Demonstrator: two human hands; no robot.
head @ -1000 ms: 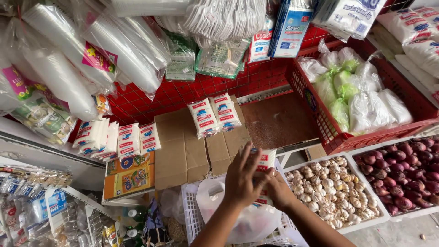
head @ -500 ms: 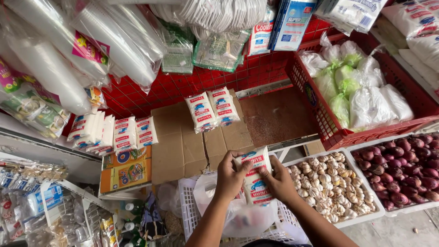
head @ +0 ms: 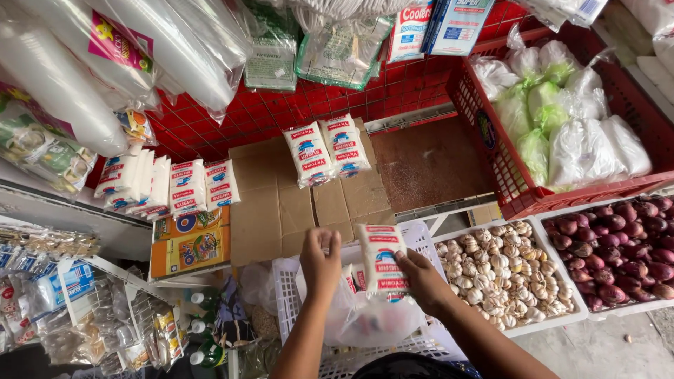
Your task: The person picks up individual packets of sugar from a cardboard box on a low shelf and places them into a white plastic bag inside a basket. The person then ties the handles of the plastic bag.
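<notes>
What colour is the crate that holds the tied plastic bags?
Red, a plastic crate with open lattice walls; the head view shows it.

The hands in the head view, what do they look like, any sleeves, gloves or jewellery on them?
Both are bare. The left hand and right hand wear no gloves, and no rings, watch or bracelet show. The forearms are uncovered down to the bottom edge of the picture, so no sleeves are in sight. Fingernails look short and unpainted.

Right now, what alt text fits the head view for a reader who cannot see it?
Both hands, left hand and right hand, lift a white packet from a clear plastic bag in a white basket, beside trays of garlic and red onions.
</notes>
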